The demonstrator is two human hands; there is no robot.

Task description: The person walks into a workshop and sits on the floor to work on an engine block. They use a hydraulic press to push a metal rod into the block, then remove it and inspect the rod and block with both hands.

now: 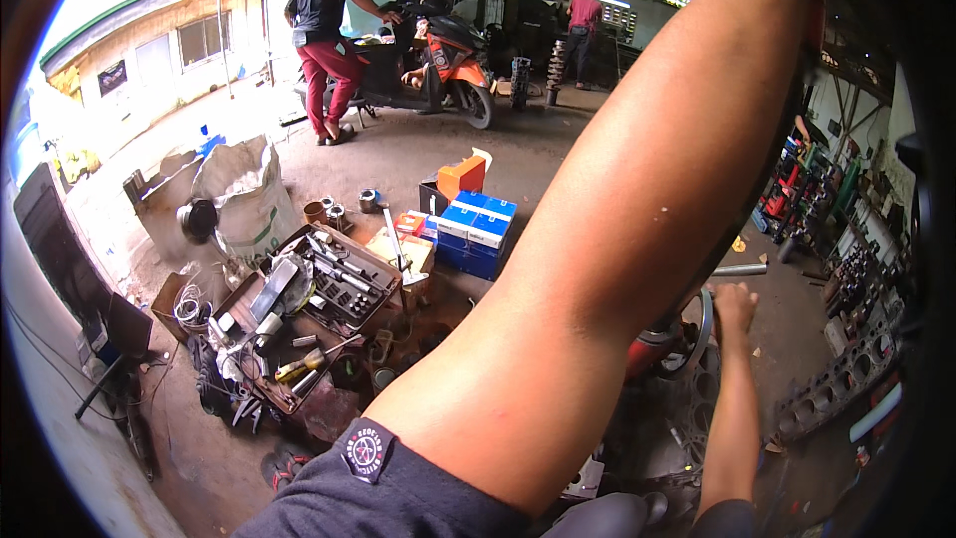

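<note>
Right of frame now: my right hand looks curled beside the grey wheel, though whether it grips anything there I can't tell. That wheel sits just left of the knuckles, nearly edge-on, its long axis running up the frame, red housing beyond. Nearer by far than my left hand, hidden past the top edge, hold unseen!

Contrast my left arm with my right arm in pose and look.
The left arm slants up to the picture's top edge; the right arm lies lower, the right hand at a grey wheel. The left arm looms large across the middle; the right arm looks far smaller. Both are bare below dark sleeves.
</note>
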